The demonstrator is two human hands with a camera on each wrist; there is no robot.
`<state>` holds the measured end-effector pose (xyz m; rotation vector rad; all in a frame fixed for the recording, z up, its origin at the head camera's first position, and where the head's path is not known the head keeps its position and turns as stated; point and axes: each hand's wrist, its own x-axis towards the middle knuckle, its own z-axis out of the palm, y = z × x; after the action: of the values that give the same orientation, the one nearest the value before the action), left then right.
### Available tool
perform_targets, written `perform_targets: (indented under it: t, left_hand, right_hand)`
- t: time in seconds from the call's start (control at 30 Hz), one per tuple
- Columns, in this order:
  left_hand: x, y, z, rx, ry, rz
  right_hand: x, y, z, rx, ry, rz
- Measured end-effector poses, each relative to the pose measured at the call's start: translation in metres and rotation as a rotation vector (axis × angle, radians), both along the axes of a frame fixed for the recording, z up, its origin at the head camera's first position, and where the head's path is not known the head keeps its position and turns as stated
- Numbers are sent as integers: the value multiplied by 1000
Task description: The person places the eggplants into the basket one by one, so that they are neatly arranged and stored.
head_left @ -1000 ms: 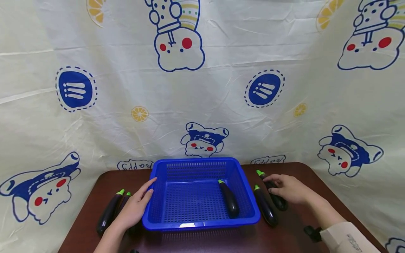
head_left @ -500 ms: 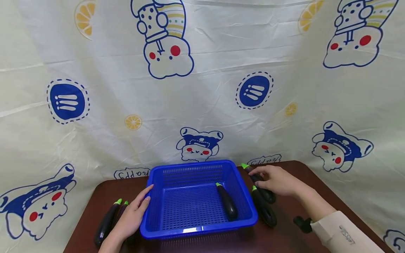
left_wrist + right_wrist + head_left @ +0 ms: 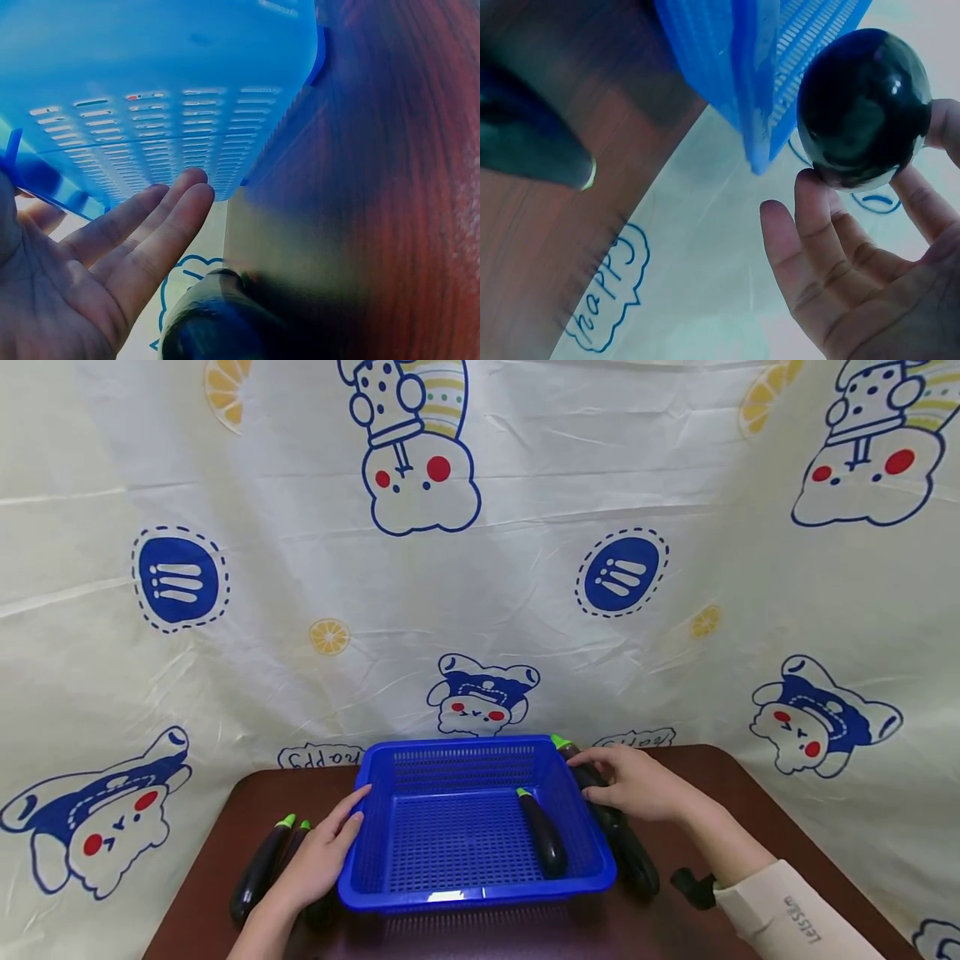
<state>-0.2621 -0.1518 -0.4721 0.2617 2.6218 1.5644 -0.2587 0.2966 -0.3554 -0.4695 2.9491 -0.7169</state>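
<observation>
My right hand (image 3: 637,785) holds a dark eggplant (image 3: 590,777) with a green cap beside the right rim of the blue plastic basket (image 3: 480,893). In the right wrist view, the rounded end of this eggplant (image 3: 862,105) sits between thumb and fingers. Another eggplant (image 3: 545,837) lies inside the basket, toward its right side. Against the basket's left side rests my left hand (image 3: 315,860); the left wrist view has its fingers stretched out along the slotted wall (image 3: 157,127). Just below the held eggplant, one more eggplant (image 3: 637,860) lies on the table.
Left of the basket, two eggplants (image 3: 258,868) lie side by side, one partly hidden by my left arm. The brown table (image 3: 720,777) ends at a pale printed cloth (image 3: 525,568) hanging behind. A small black device (image 3: 693,889) is by my right wrist.
My right hand has moved left with the eggplant, from the table's right side up to the basket's right rim. My left hand stays at the basket's left side.
</observation>
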Motion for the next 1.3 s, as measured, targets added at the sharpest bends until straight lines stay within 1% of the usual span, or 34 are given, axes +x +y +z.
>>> perform_targets:
  t: [0.13, 0.33, 0.47, 0.63, 0.87, 0.97, 1.07, 1.2, 1.3]
  left_hand:
    - [-2, 0, 2, 0, -12, 1]
    - [0, -2, 3, -15, -19, 11]
    - [1, -3, 2, -2, -27, 12]
    - [1, -6, 2, -7, -22, 4]
    - [-1, -3, 2, 1, -28, -9]
    - [-2, -3, 3, 6, -23, -15]
    - [-3, -3, 5, 11, -18, -17]
    - [-3, -4, 5, 14, -35, -15]
    - [-1, -4, 2, 22, -53, -14]
  right_hand:
    - [-1, -12, -2, -9, -23, -3]
    - [-1, -32, -9, -8, -14, 58]
    - [-2, -44, -16, -11, -8, 66]
    - [-1, -60, -26, 6, -5, 51]
    - [-2, -74, -35, -5, -45, 4]
    - [-3, -78, -38, 6, -39, -19]
    - [-5, -80, -39, 12, -24, -23]
    - [-4, -84, -42, 13, -34, -27]
    - [-3, -86, -48, 16, -57, -49]
